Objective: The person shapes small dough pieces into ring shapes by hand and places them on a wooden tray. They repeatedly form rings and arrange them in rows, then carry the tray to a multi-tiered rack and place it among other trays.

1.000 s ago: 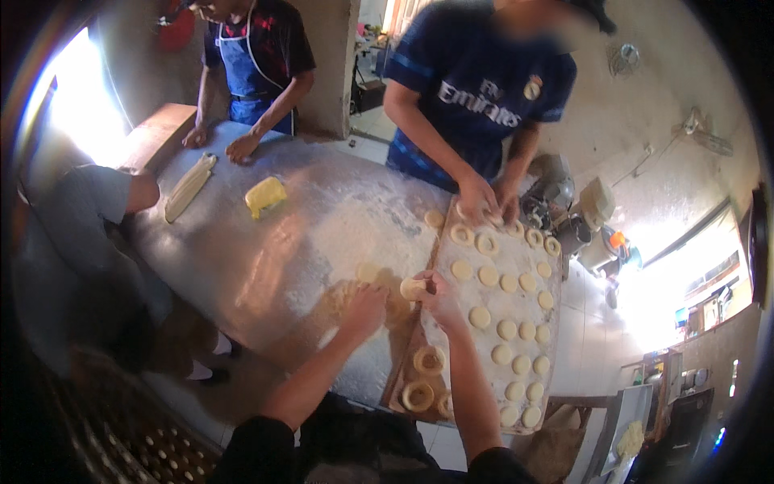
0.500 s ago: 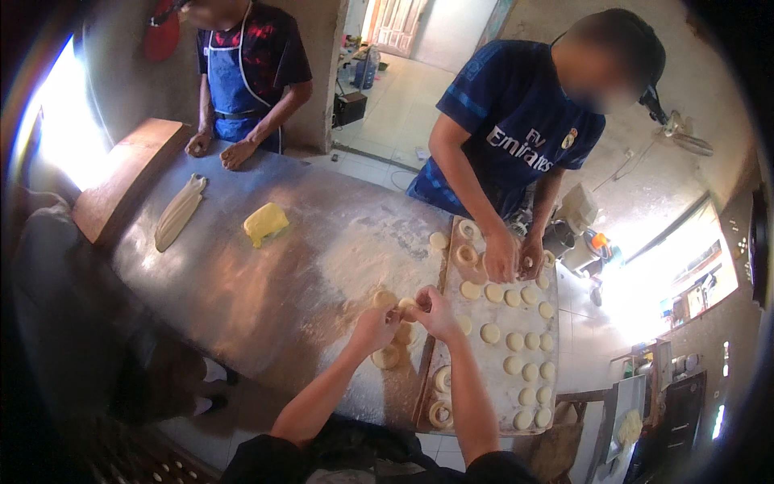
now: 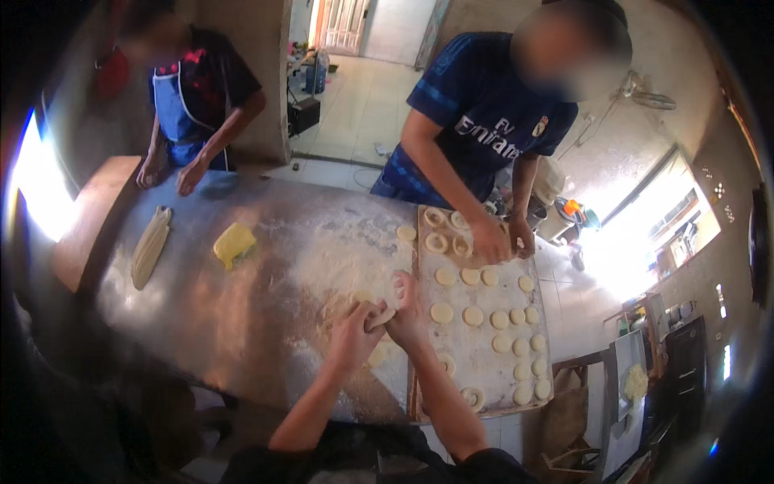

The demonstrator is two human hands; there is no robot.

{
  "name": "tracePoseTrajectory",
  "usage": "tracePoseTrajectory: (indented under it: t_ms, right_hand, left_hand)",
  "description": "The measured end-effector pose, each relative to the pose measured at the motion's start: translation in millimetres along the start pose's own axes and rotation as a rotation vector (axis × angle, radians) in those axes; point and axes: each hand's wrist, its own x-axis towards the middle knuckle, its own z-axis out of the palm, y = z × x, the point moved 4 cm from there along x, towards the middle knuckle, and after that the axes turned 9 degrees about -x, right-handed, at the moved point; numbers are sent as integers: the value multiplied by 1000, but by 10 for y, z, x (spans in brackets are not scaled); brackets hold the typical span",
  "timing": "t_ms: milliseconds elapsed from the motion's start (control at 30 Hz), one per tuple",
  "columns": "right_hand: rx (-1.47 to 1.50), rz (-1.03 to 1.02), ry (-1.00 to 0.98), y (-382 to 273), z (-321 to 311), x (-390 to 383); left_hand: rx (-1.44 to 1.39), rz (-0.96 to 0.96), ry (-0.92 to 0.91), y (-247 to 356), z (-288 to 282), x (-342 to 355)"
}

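Observation:
My left hand (image 3: 351,335) and my right hand (image 3: 408,321) meet over the floury part of the metal table, both closed on one pale dough piece (image 3: 380,319). The piece is held on edge, and my fingers cover much of it. Whether it has a hole I cannot tell. A dough round (image 3: 364,297) lies just beyond my left hand, and another round (image 3: 376,356) is partly hidden below my hands. Right beside my right forearm is a floured board (image 3: 492,365), which carries several flat rounds and some dough rings (image 3: 436,243).
Across the board, a co-worker's hand (image 3: 492,240) works among the dough pieces. A second person stands at the far left end, hands on the table edge. A yellow block (image 3: 234,244) and a long dough strip (image 3: 151,248) lie on the metal table (image 3: 193,323).
My hands have drawn closer together and turned the dough piece up on edge between them. The co-worker's near hand stays low over the board. The whole view has shifted.

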Motion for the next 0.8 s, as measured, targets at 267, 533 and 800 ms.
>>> tracePoseTrajectory:
  t_ms: [267,533,800]
  right_hand:
    - [941,53,-412,71,-249,-341]
    - [811,317,-195,70,-486,-768]
    - [1267,395,-80,420,-935,-1206]
  left_hand:
    - [-364,299,216,-15,197,-307]
    - [-505,165,104,-43,748,-516]
    - [-328,58,57,73,1294,-677]
